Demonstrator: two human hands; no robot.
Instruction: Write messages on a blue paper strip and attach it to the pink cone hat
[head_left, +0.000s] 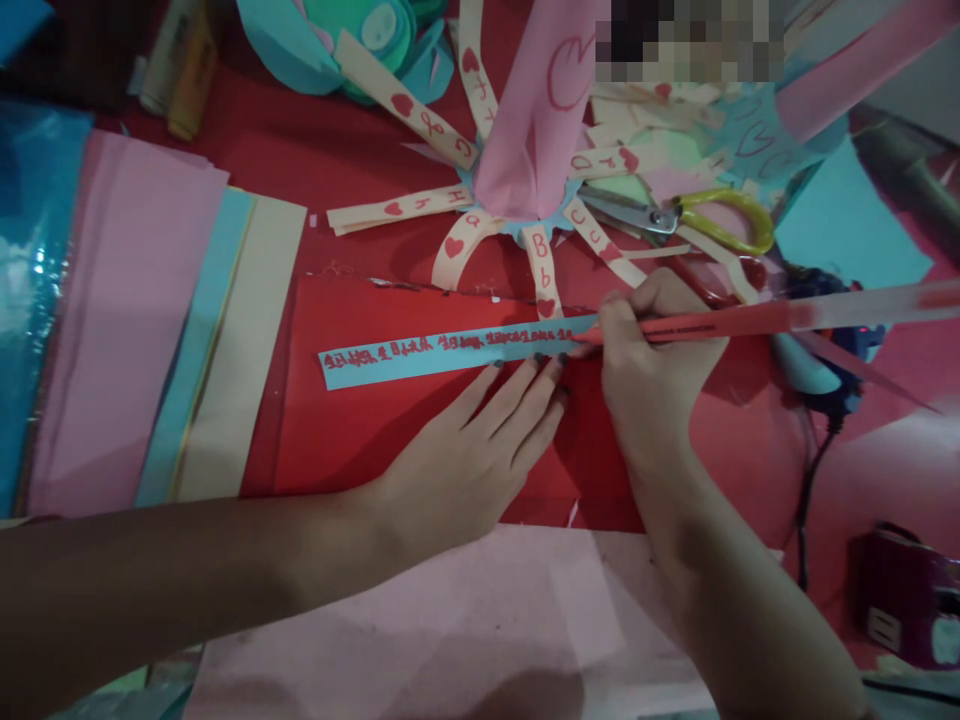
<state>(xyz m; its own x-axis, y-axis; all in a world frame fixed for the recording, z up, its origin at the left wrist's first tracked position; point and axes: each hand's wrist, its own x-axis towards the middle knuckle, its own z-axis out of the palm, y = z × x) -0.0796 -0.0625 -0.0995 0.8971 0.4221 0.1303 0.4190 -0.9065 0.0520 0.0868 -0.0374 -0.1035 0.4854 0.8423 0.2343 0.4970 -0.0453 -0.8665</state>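
Observation:
In my right hand (652,360) is a red pen (720,325), its tip on the right part of a light blue paper strip (420,355). Red handwriting runs along most of the strip. My left hand (480,440) lies flat with fingers stretched out, their tips at the strip's lower edge. Under both sits a bright red sheet or folder (337,440). Just beyond it stands a pink paper cone (525,140), ringed by cream paper strips (454,250) bearing red letters and hearts.
Scissors with yellow handles (724,220) lie right of the cone. Pink (127,320), blue and cream papers are stacked at the left. A dark blue device with a cable (840,390) and a purple box (911,600) are at the right. Pink paper (375,640) covers the near side.

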